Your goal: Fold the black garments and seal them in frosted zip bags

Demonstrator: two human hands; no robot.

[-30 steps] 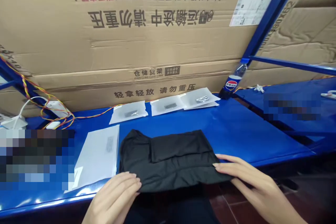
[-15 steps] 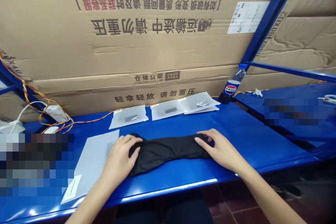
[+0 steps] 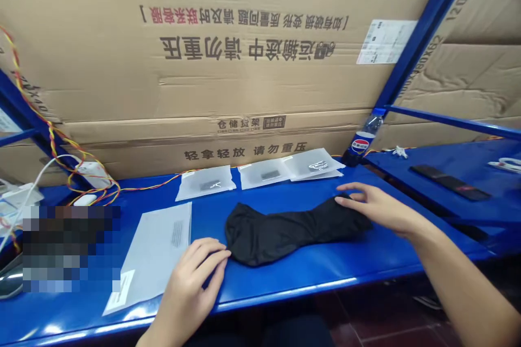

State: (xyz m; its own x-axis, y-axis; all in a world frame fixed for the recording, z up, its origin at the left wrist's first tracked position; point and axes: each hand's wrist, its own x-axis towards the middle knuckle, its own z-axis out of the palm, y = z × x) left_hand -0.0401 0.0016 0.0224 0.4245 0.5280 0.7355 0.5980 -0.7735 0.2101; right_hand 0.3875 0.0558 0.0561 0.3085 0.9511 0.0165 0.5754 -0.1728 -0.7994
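Observation:
A long piece of folded black cloth [image 3: 280, 230] lies across the blue shelf in front of me, its left end wide and rounded. My left hand [image 3: 199, 274] is beside that end, fingers stretched out and fingertips at the cloth's edge, not gripping it. At the right end, my right hand [image 3: 366, 203] has its thumb and fingers closed on the cloth's upper edge; part of the grip is hidden. Left of the cloth lies a large frosted plastic bag [image 3: 157, 249] with a white label at its lower corner.
Behind the cloth are several small frosted bags, including a left one [image 3: 203, 181] and a right one [image 3: 311, 162]. A cola bottle [image 3: 362, 141] stands by the blue post. Twisted wires and a power strip [image 3: 95, 173] are at left, a dark flat object [image 3: 448, 181] at right.
The cloth has shifted right along with my right hand. My left hand has released its left end and moved slightly down, so the rounded end now shows.

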